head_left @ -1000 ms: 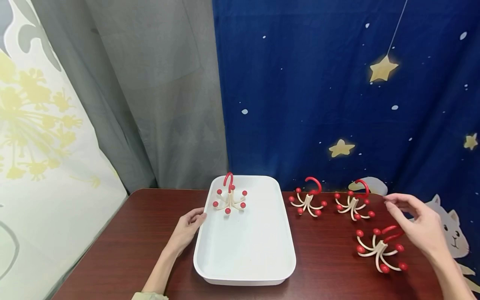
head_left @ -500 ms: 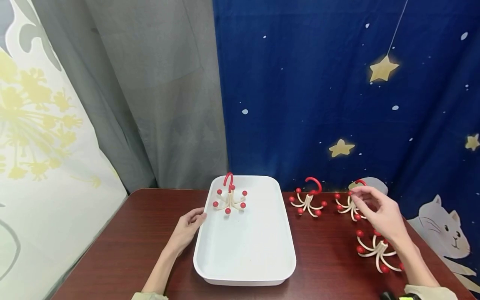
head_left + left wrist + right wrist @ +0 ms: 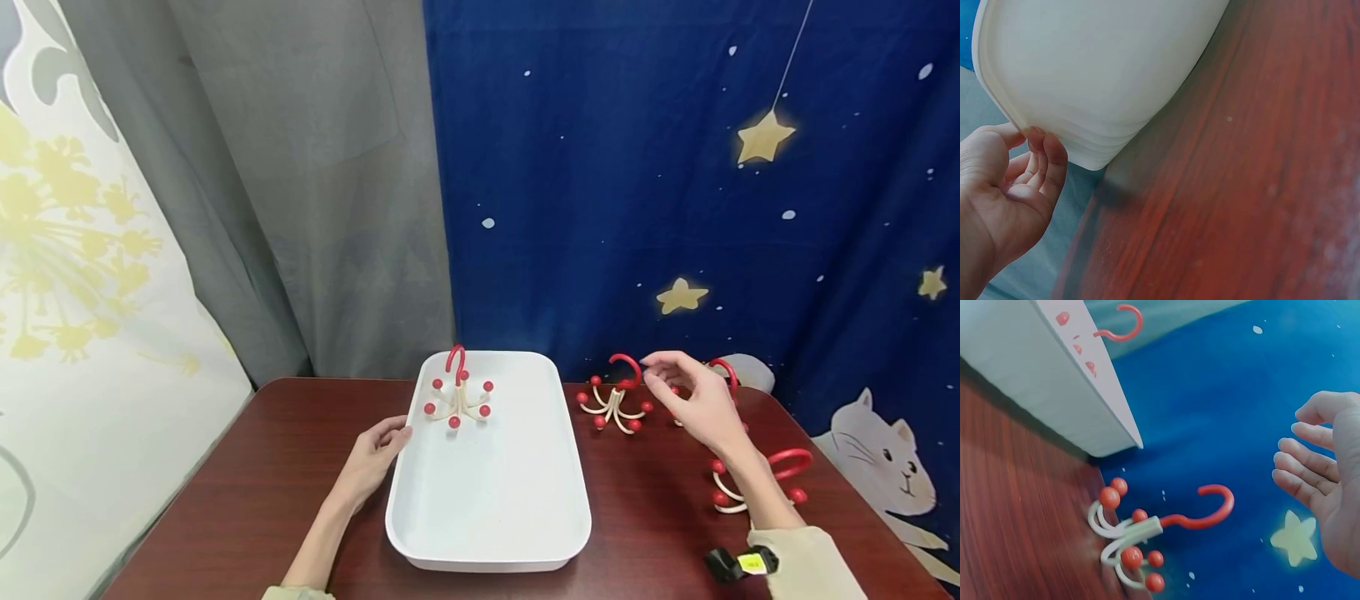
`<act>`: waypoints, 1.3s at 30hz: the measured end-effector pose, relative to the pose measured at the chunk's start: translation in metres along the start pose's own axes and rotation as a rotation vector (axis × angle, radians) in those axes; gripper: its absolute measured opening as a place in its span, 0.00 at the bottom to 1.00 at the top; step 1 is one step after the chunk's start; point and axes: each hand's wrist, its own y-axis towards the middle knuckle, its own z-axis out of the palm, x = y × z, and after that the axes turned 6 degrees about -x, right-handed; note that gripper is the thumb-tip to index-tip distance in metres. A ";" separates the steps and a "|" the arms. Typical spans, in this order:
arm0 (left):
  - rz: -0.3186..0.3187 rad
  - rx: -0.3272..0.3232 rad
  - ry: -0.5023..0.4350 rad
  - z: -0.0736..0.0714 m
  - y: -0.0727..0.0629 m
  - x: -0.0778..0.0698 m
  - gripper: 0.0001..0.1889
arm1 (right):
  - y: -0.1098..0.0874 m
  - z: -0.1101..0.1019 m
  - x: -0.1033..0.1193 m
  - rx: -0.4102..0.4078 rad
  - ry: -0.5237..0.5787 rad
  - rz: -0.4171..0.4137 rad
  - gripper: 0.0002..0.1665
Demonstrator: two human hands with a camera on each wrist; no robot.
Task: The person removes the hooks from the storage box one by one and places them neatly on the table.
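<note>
My left hand (image 3: 372, 458) pinches the left rim of a white tray (image 3: 491, 517); thumb and fingers meet on that rim in the left wrist view. Inside the tray, toward its back left, stands a hanger (image 3: 459, 404) with a red hook and cream curved arms tipped with red balls. My right hand (image 3: 693, 398) holds nothing, its fingers loosely bent, just right of a matching hanger's red hook (image 3: 628, 367). The right wrist view shows a gap between the fingers and that hanger (image 3: 1141, 534). My right hand and forearm partly hide two more such hangers.
The partly hidden hangers stand at the back right (image 3: 723, 367) and nearer the front (image 3: 791, 462) of the dark red-brown table (image 3: 645, 517). Grey (image 3: 352, 208) and blue star-patterned (image 3: 585, 183) curtains hang directly behind the table.
My right hand has moved left from beyond the right-hand hangers, past the back right one, to beside the hanger nearest the tray. The left hand, tray and hangers have stayed put.
</note>
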 end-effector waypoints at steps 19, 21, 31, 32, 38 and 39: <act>-0.003 0.013 -0.003 0.000 0.001 0.001 0.22 | 0.029 0.054 0.017 0.096 0.105 0.037 0.11; 0.000 0.010 -0.003 0.000 0.001 0.001 0.23 | 0.031 0.059 0.021 0.103 0.119 0.042 0.11; -0.005 0.005 -0.002 -0.001 0.000 0.001 0.23 | 0.043 0.091 0.031 0.134 0.144 0.098 0.11; -0.007 0.005 -0.002 -0.001 0.000 0.001 0.23 | 0.044 0.094 0.032 0.135 0.156 0.106 0.12; -0.009 0.003 0.000 0.000 0.000 0.002 0.23 | 0.050 0.113 0.037 0.143 0.200 0.125 0.14; -0.007 0.002 0.000 0.000 0.000 0.002 0.23 | 0.051 0.116 0.038 0.145 0.204 0.124 0.14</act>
